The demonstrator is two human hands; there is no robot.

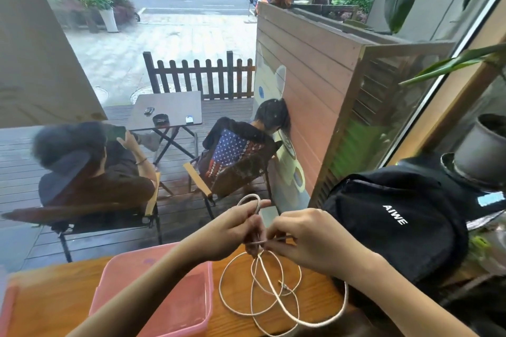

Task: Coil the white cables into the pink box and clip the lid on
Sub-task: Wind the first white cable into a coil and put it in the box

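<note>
A white cable (273, 295) hangs from my hands and spills in several loose loops onto the wooden table (54, 295). My left hand (232, 230) pinches a small loop of that cable, which sticks up above my fingers. My right hand (304, 238) holds a taut stretch of the same cable close beside the left hand. The pink box (153, 295) stands open on the table, left of the loops and under my left forearm; nothing shows inside it. A pink edge (6, 306) at the far left may be the lid.
A black backpack (397, 216) rests on the table to the right, touching the cable's outer loop. Potted plants (482, 153) stand behind it. A window runs along the table's far edge; beyond it two people sit in chairs on a deck.
</note>
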